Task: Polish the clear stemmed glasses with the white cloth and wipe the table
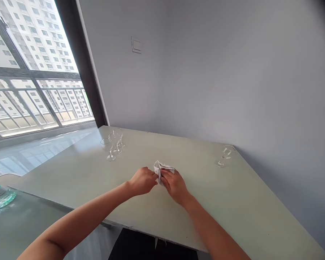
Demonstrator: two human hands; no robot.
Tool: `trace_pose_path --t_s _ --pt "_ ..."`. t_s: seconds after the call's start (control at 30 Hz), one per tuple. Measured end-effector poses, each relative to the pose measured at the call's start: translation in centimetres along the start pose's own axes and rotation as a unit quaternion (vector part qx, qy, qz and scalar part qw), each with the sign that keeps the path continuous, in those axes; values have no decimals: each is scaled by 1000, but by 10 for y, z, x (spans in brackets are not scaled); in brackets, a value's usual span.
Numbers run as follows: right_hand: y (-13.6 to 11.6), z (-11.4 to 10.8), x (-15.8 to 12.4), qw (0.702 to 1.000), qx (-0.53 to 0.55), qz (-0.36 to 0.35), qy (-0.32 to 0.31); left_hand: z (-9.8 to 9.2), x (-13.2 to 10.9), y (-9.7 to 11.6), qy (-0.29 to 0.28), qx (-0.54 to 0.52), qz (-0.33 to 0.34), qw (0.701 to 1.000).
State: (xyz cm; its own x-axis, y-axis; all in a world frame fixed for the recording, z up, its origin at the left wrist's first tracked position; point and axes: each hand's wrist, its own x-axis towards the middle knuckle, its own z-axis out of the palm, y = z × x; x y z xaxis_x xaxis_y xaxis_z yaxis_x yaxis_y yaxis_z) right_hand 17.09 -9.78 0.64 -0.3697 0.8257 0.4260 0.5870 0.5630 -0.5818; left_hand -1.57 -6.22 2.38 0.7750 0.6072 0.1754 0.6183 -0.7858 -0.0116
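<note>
Taking the white cloth as the centre of the dial, it is bunched between the two hands, above the near-middle part of the pale tabletop. It is soft, plain and crumpled: a rounded fold stands up on its 11 o'clock side, a flatter, creased flap runs out towards 2, and a narrow tuck drops towards 6 between the fingers. Whether it wraps anything I cannot tell.

The right hand, at 4 o'clock, grasps the cloth, its fingers laid across the folds. The left hand, between 8 and 9, is curled with its fingertips against the cloth's edge; whether it grips the fabric or something within is hidden.

Clear stemmed glasses cluster near 10 o'clock, well apart from the hands. A lone stemmed glass is between 2 and 3, close to the table's far right corner.
</note>
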Motion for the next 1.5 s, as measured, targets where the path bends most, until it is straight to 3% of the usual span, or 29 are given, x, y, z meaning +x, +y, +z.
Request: trace_pose_path --t_s 0.07,0.1,0.2,0.3,0.4,0.53,0.63,0.87,0.97,1.03,1.13,1.2,1.27,1.33,1.4,1.5 --pt "11 -7 1 986 126 107 -18 2 -1 3 21 6 43 999" --pt "17 -11 1 966 200 164 -28 3 -1 4 30 -1 52 998" --pt "32 -14 1 858 413 305 -8 6 1 3 46 -45 44 997" --pt "36 -10 3 743 552 363 105 9 7 4 53 -104 -1 993" --pt "33 -5 7 700 597 346 182 11 18 9 97 -184 -94 974" --pt "24 -6 9 703 604 292 237 12 34 20 149 -267 -182 934" --pt "16 -8 8 709 604 263 251 11 46 29 157 -254 -208 931" --pt "10 2 4 743 597 246 175 12 67 59 242 -188 -169 937" --pt "18 1 4 751 581 272 155 10 69 60 209 -289 -185 916" --pt "23 -2 3 746 585 284 143 7 68 51 145 -448 -213 856" --pt "23 -7 1 714 625 299 102 3 66 35 57 -688 -223 688" --pt "20 -7 -1 698 645 302 75 2 63 27 25 -787 -192 586" --pt "17 -7 -1 696 649 300 59 4 61 25 18 -833 -167 527" --pt "16 -6 0 705 642 299 38 8 60 24 43 -833 -180 522" --pt "19 -7 1 729 616 299 18 14 60 23 83 -802 -223 547" --pt "26 -11 3 782 533 319 55 23 61 17 117 -765 -284 567"
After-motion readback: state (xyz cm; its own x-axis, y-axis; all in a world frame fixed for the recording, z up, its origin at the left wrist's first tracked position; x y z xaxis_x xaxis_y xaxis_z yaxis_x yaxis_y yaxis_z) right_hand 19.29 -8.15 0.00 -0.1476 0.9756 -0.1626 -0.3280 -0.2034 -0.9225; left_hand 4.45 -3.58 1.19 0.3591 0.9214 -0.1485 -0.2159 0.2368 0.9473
